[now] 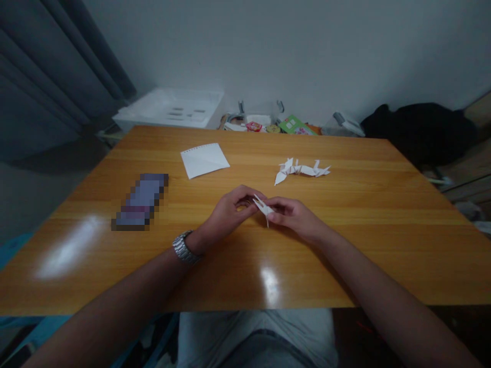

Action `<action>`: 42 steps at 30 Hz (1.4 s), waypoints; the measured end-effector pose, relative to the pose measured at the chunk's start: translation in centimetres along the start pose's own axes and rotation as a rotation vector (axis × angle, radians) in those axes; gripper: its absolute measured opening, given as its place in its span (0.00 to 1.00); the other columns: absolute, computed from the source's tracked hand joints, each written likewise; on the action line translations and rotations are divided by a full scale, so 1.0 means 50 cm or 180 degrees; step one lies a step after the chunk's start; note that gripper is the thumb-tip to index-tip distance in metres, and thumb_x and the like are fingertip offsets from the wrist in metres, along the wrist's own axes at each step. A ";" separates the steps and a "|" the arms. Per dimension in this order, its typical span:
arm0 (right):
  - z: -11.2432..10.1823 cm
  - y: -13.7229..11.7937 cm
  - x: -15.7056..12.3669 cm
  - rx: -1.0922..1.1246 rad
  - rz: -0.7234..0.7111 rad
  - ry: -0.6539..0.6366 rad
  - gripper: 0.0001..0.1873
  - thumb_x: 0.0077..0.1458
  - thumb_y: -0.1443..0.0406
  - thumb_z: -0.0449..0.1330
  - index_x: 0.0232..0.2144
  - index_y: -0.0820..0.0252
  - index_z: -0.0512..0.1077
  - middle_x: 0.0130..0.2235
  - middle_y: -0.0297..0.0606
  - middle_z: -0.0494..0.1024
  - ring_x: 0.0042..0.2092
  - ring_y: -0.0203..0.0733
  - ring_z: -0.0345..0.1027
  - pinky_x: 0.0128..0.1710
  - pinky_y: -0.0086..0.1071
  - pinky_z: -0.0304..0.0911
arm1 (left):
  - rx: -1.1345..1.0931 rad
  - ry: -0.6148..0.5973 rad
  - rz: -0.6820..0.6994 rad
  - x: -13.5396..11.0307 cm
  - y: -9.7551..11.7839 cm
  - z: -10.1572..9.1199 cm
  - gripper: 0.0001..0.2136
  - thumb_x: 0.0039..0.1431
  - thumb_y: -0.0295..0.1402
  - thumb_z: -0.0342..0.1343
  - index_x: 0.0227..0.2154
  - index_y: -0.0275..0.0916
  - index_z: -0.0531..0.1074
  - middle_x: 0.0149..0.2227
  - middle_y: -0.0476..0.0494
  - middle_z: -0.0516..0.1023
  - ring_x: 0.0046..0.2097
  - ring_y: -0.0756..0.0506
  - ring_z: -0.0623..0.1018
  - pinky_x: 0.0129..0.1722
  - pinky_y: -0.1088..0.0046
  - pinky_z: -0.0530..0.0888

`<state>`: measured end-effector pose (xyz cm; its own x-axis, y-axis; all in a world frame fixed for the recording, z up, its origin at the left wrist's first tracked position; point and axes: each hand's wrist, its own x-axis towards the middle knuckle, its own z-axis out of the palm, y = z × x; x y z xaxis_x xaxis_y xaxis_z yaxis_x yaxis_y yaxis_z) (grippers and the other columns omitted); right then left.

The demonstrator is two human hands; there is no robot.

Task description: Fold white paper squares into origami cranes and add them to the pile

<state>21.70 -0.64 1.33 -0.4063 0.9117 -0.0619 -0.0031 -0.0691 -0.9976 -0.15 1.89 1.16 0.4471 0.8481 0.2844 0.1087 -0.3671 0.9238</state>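
Observation:
Over the middle of the wooden table, a small white folded paper figure with thin pointed parts is held between both hands. My left hand, with a metal watch at the wrist, pinches it from the left with thumb and forefinger. From the right, my right hand grips its body, the thumb on the near side. Beyond my right hand lie several white folded paper figures in a row, close together. A white sheet of paper with a perforated edge rests flat beyond my left hand.
A pixelated phone-like object lies on the wooden table at the left. Past the far edge stand a white plastic bin, a green packet and other small items. A black item is at the far right.

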 end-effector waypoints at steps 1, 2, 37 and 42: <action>0.001 -0.002 -0.001 -0.0015 0.0020 -0.0027 0.23 0.48 0.52 0.72 0.43 0.57 0.76 0.44 0.41 0.80 0.43 0.44 0.73 0.47 0.41 0.69 | -0.0015 -0.0030 -0.0012 0.000 0.000 0.001 0.09 0.64 0.35 0.61 0.44 0.39 0.76 0.47 0.41 0.80 0.48 0.45 0.80 0.52 0.66 0.76; 0.003 -0.003 -0.002 -0.0011 0.0035 -0.0026 0.22 0.48 0.52 0.73 0.41 0.57 0.76 0.42 0.40 0.80 0.42 0.44 0.73 0.46 0.40 0.69 | -0.0039 -0.0058 -0.0043 0.000 0.000 0.003 0.10 0.64 0.35 0.61 0.45 0.39 0.76 0.48 0.40 0.80 0.49 0.45 0.80 0.53 0.66 0.76; 0.012 0.010 -0.006 0.0875 0.0330 -0.0048 0.16 0.54 0.54 0.70 0.33 0.61 0.75 0.30 0.34 0.76 0.29 0.35 0.65 0.31 0.30 0.57 | -0.0969 -0.0161 -0.0142 0.007 0.012 0.005 0.08 0.63 0.34 0.61 0.40 0.38 0.70 0.38 0.46 0.75 0.40 0.49 0.77 0.42 0.73 0.75; 0.013 0.007 -0.010 0.0472 0.0290 0.0037 0.17 0.55 0.52 0.69 0.35 0.60 0.74 0.30 0.31 0.72 0.29 0.33 0.61 0.28 0.29 0.52 | 0.0181 0.0082 0.0238 0.000 0.018 0.001 0.05 0.62 0.29 0.59 0.39 0.38 0.70 0.37 0.47 0.76 0.39 0.49 0.77 0.41 0.73 0.74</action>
<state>21.31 -1.38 1.01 -0.4004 0.9035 -0.1529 -0.1019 -0.2097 -0.9724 0.00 1.56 1.97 0.4331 0.8268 0.3590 0.1264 -0.4500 0.8840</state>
